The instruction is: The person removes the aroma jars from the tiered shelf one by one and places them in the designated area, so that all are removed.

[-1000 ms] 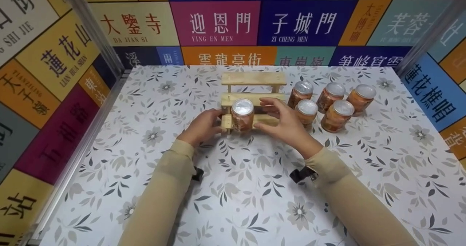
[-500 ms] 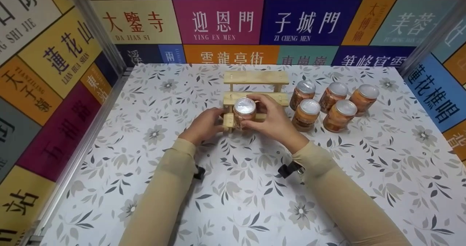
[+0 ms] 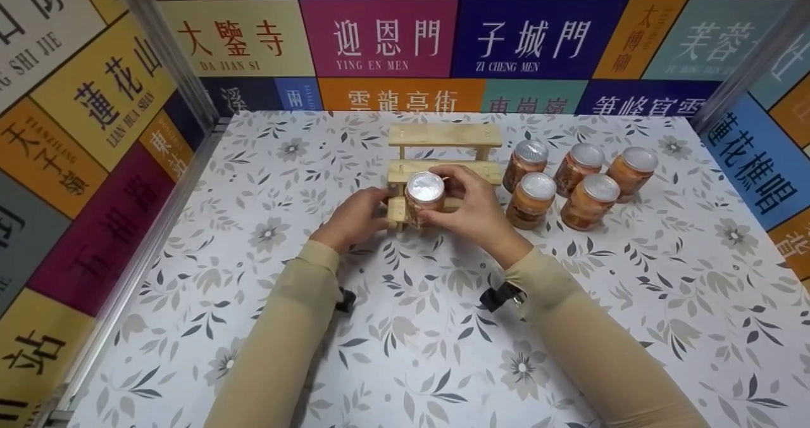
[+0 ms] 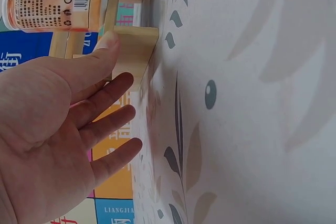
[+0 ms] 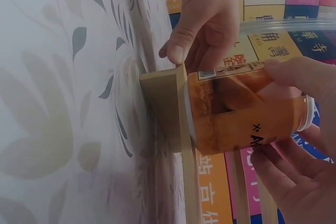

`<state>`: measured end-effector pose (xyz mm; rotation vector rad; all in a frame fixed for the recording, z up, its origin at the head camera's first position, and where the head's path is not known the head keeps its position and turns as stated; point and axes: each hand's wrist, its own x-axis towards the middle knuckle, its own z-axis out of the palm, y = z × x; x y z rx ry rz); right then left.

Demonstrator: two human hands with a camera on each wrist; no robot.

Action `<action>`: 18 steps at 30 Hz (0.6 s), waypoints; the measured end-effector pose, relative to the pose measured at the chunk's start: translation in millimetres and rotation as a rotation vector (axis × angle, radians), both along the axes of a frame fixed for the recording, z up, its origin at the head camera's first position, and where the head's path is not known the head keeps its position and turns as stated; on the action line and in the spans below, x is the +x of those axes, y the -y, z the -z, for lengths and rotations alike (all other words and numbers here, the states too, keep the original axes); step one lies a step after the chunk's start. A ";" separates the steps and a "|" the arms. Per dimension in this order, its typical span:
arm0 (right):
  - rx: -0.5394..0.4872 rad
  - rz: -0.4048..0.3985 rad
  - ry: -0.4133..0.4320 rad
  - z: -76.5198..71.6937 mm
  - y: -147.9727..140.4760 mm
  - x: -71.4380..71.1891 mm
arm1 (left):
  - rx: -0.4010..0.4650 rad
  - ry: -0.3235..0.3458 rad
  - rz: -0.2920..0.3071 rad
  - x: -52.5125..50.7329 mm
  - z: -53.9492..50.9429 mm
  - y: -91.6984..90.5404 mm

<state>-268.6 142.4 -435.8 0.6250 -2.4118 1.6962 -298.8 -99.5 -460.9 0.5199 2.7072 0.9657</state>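
Observation:
An orange can (image 3: 425,194) with a silver lid stands upright on the lowest step of a small wooden stepped rack (image 3: 445,135), at its left end. My right hand (image 3: 478,216) grips this can from the right, thumb in front and fingers behind; the right wrist view shows the can's base (image 5: 191,114) against the step. At the rack's left end is my left hand (image 3: 355,219). Its thumb (image 4: 107,51) lies on the step's edge with the index finger partly hidden behind, pinching the step, while the other fingers stretch out loosely.
Several similar orange cans (image 3: 530,200) stand grouped right of the rack, close to my right hand. A white tablecloth (image 3: 405,352) with a leaf pattern covers the table. Panels with large lettering (image 3: 392,38) rise behind and at both sides.
My right hand has moved left from beside the can and now grips it. The left hand stays at the rack's left end. Over the last half second hardly anything has shifted.

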 end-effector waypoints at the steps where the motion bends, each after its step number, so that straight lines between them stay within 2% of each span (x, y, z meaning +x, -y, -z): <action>1: -0.006 0.002 0.004 0.0 -0.2 1.0 | -0.001 0.001 -0.001 0.0 0.1 -0.2; 10: 0.062 0.070 0.000 -2.3 -9.8 8.5 | -0.002 0.021 -0.016 0.6 0.1 -0.6; 18: 0.092 0.132 -0.033 -13.7 -31.8 17.5 | -0.005 -0.005 0.017 -1.2 1.0 0.0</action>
